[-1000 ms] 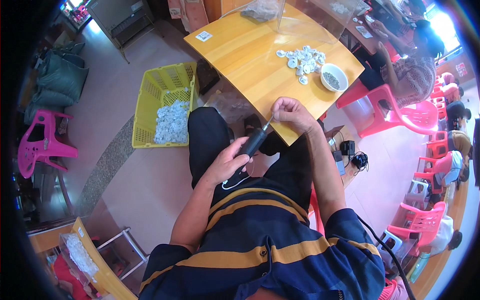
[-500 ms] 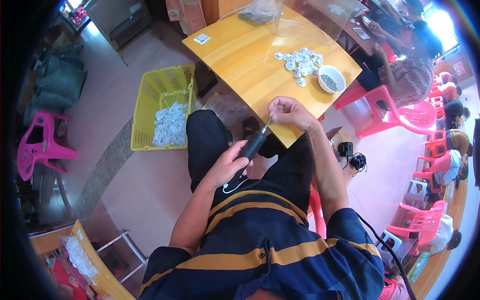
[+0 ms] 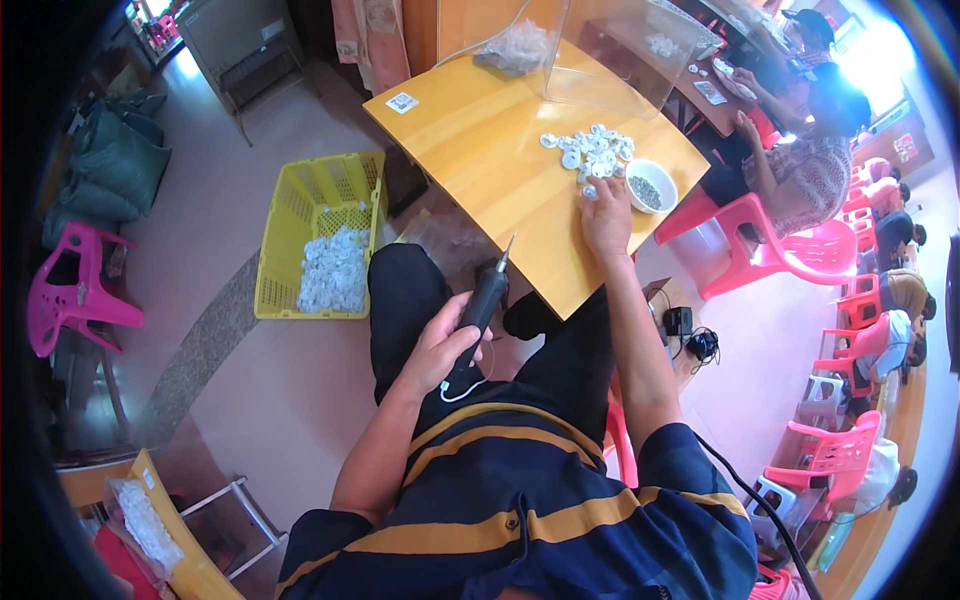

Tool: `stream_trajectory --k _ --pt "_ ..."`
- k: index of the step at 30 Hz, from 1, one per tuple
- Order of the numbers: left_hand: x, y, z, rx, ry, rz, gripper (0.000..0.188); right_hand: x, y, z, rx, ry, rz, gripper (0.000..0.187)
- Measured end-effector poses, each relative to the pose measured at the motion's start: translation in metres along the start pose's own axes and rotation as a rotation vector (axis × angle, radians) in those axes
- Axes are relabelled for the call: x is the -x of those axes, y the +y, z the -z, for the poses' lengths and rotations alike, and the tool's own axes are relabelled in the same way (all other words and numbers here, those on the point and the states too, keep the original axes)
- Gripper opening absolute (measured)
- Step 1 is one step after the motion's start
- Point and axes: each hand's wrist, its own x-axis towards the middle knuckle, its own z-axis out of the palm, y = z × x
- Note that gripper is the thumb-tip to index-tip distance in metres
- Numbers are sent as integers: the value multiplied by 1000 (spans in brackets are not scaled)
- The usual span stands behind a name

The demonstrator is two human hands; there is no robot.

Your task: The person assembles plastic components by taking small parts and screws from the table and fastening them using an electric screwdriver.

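Observation:
My left hand [image 3: 443, 342] is wrapped round the black body of an electric screwdriver [image 3: 486, 297] above my lap, its thin metal bit pointing up toward the table edge. A white cord [image 3: 458, 392] loops from its lower end. On the wooden table [image 3: 480, 130], my right hand [image 3: 606, 222] reaches to the near edge of a loose pile of small round white plastic parts [image 3: 597, 152]. Its fingertips are closed on one white part [image 3: 590, 191]. Just right of those fingers stands a white bowl [image 3: 651, 186] holding many small grey metal pieces, apparently screws.
A yellow plastic crate [image 3: 282, 230] with many white parts stands on the floor at left. A clear box [image 3: 610, 75] and a plastic bag [image 3: 515, 50] lie at the table's far side. Pink chairs [image 3: 765, 240] and a seated person [image 3: 805, 170] are at right.
My right hand has left the screwdriver's tip and moved forward and right to the white parts. My left hand, still holding the screwdriver, has shifted slightly down and left.

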Motion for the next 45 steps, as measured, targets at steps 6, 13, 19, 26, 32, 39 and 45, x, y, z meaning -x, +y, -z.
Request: stream_trajectory --k 6,13,19,26,32,39,45 --pt "-1 2 -1 6 -9 -16 51 4 5 -5 82 -82 20 19" --pt "-2 -1 -2 -27 -17 -13 57 19 -4 5 -472 -170 -321 17" --pt "0 -3 -3 -28 -18 -15 57 35 -39 17 -1728 -433 -887 30" --pt "0 0 -5 -59 53 0 58 48 -67 11 -1486 -485 -844 30" --pt "1 2 -8 -79 56 -18 56 60 -74 -5 -1158 -448 -682 28" --pt "0 3 -7 -71 59 -13 56 54 -71 2 -1221 -312 -649 27" --pt "0 -2 -8 -104 55 4 56 52 -66 6 -1143 -438 -705 25"
